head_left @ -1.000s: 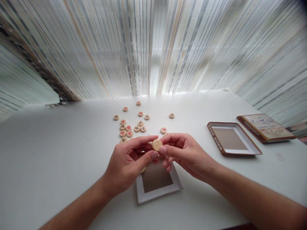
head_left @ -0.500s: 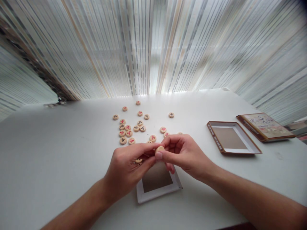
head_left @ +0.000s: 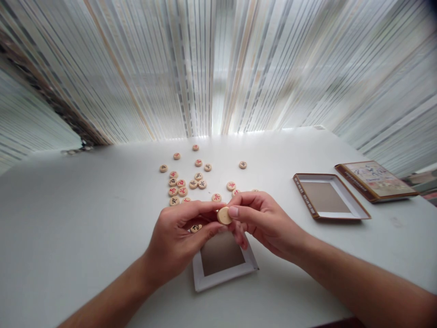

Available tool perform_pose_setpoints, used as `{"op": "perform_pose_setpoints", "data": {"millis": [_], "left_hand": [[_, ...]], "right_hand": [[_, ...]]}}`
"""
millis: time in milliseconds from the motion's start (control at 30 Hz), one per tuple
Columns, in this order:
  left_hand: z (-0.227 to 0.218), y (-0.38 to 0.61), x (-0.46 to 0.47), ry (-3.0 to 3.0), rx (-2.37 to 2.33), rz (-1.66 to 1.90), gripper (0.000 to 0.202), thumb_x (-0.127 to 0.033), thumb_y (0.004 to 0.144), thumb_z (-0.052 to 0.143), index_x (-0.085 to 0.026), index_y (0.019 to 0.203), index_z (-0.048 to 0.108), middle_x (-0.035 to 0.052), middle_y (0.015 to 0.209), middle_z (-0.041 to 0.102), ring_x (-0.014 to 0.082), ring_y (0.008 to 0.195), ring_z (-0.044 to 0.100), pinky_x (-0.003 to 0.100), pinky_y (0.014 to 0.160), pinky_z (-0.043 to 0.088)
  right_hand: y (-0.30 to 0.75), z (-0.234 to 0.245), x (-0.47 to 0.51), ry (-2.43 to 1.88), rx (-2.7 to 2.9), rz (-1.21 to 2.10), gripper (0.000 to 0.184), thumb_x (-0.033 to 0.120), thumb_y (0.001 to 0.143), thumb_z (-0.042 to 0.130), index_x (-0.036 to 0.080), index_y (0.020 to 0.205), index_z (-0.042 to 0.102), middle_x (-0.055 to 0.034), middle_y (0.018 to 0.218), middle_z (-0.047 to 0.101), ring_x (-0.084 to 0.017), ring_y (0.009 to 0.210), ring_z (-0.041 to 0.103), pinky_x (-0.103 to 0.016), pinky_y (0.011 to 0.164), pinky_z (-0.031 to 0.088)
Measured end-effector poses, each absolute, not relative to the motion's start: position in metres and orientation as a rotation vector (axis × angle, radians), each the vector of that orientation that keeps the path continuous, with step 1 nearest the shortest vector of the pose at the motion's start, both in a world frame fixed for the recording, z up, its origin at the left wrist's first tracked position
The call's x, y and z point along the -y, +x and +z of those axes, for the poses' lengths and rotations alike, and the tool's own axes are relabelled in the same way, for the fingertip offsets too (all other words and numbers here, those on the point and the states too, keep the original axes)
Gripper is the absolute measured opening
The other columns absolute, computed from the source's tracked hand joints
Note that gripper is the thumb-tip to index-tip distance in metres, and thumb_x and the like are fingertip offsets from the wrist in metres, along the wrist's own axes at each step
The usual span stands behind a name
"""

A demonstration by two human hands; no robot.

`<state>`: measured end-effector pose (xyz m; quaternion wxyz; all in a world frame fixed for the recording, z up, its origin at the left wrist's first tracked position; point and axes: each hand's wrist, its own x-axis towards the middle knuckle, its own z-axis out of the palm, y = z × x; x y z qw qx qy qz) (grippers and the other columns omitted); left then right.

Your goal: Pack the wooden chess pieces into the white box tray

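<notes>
Over a shallow white-lined box tray (head_left: 227,280), both hands meet at a round wooden Chinese chess piece (head_left: 224,216), its plain side toward me. My left hand (head_left: 182,234) pinches the piece's left side between thumb and fingers. From the right, the thumb of my right hand (head_left: 262,221) presses on its edge, fingers curled behind. In the gap of my left hand shows another chess piece with a black character (head_left: 196,228); whether it is held or lies below cannot be made out. Beyond the hands, several red-marked and black-marked chess pieces (head_left: 182,191) lie scattered.
At right lies an open brown-edged box lid (head_left: 351,208) beside a closed box with a printed cover (head_left: 370,175). A lone black-marked piece (head_left: 242,165) sits toward the back of the white table (head_left: 102,218). Striped curtains (head_left: 198,68) hang along the far edge.
The chess piece between my hands has tilted, so its flat plain face now shows more fully. My right thumb has moved slightly up and right. The camera view has shifted a little.
</notes>
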<state>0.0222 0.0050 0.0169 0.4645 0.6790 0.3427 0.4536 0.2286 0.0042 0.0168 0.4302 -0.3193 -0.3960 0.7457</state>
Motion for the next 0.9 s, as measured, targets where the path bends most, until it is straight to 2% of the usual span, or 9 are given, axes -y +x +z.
{"op": "perform_pose_setpoints", "data": {"millis": [167, 267, 433, 500, 733, 900], "left_hand": [[0.0201, 0.0247, -0.0047, 1.571, -0.831, 1.109, 0.031, -0.009, 0.086, 0.087, -0.025, 0.112, 0.087, 0.0034, 0.103, 0.088, 0.0186, 0.087, 0.085, 0.023, 0.084, 0.069], [0.0200, 0.0233, -0.0050, 1.663, -0.843, 1.119, 0.031, -0.008, 0.087, 0.086, -0.024, 0.114, 0.087, 0.0038, 0.102, 0.088, 0.0183, 0.087, 0.085, 0.022, 0.084, 0.068], [0.0183, 0.0228, -0.0051, 1.900, -0.842, 1.155, 0.028, -0.009, 0.088, 0.084, -0.022, 0.113, 0.086, 0.0012, 0.092, 0.087, 0.0130, 0.078, 0.081, 0.017, 0.076, 0.064], [0.0182, 0.0236, -0.0050, 1.955, -0.816, 1.175, 0.027, -0.008, 0.089, 0.084, -0.021, 0.113, 0.085, 0.0008, 0.092, 0.086, 0.0119, 0.076, 0.079, 0.017, 0.075, 0.063], [0.0188, 0.0230, -0.0049, 1.871, -0.794, 1.135, 0.030, -0.011, 0.091, 0.083, -0.027, 0.116, 0.085, 0.0000, 0.094, 0.087, 0.0149, 0.080, 0.082, 0.020, 0.078, 0.064], [0.0196, 0.0225, -0.0038, 1.870, -0.798, 1.143, 0.032, -0.010, 0.090, 0.084, -0.029, 0.117, 0.085, -0.0011, 0.096, 0.088, 0.0135, 0.082, 0.082, 0.019, 0.080, 0.064]], "right_hand": [[0.2286, 0.0167, -0.0031, -0.765, 0.988, 1.865, 0.028, 0.027, 0.072, 0.100, 0.015, 0.083, 0.078, 0.0004, 0.060, 0.073, -0.010, 0.049, 0.065, -0.018, 0.049, 0.055], [0.2281, 0.0171, -0.0022, -0.768, 0.993, 1.865, 0.031, 0.024, 0.068, 0.102, 0.014, 0.080, 0.076, 0.0014, 0.059, 0.071, -0.009, 0.049, 0.063, -0.017, 0.051, 0.053], [0.2270, 0.0180, -0.0009, -0.868, 0.981, 1.840, 0.041, 0.021, 0.059, 0.106, 0.015, 0.073, 0.068, 0.0032, 0.056, 0.068, -0.007, 0.044, 0.058, -0.015, 0.045, 0.046], [0.2270, 0.0178, -0.0007, -0.892, 1.002, 1.819, 0.041, 0.023, 0.060, 0.106, 0.015, 0.072, 0.067, 0.0035, 0.054, 0.066, -0.007, 0.044, 0.058, -0.014, 0.043, 0.045], [0.2293, 0.0145, -0.0012, -0.770, 1.080, 1.804, 0.029, 0.030, 0.081, 0.095, 0.014, 0.074, 0.071, 0.0018, 0.056, 0.068, -0.007, 0.047, 0.058, -0.016, 0.049, 0.048], [0.2290, 0.0155, -0.0010, -0.787, 1.054, 1.820, 0.030, 0.025, 0.076, 0.098, 0.015, 0.076, 0.069, 0.0026, 0.056, 0.068, -0.007, 0.047, 0.059, -0.015, 0.049, 0.048]]}}
